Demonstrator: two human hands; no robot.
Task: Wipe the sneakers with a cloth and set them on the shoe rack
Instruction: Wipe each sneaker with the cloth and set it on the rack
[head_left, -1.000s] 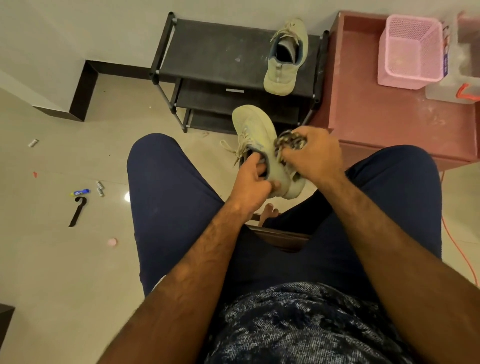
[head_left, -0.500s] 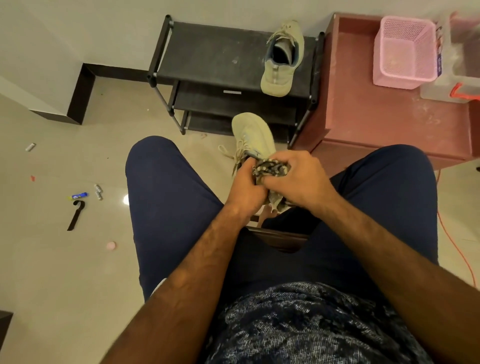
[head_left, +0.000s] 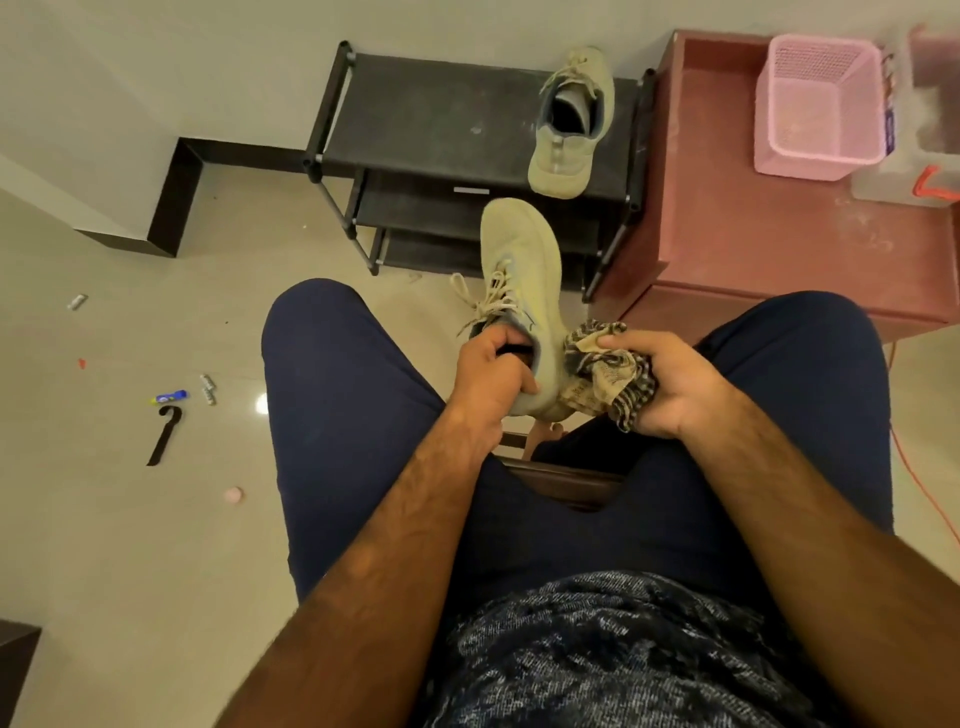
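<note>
- Sneaker one (head_left: 569, 140) already sits on the top shelf of the shoe rack (head_left: 415, 104), at its right end, toe toward the person. I'd call that half of the job done.
- Sneaker two (head_left: 524, 270) is held up between the person's knees, toe aimed at the rack, not yet shelved.
- The left hand (head_left: 493, 374) grips it at the heel, with fingers hooked into the opening.
- The right hand (head_left: 670, 384) has a checked cloth (head_left: 602, 374) bunched in its curled fingers, pressed against the shoe's right side near the heel.
- Still to do, by my reckoning: finish this wipe, then set the shoe beside its mate.
- Half a second ago the cloth hand lay over the top of the shoe, covering its opening. It has since slid off to the right, and the laces and opening show again.
</note>
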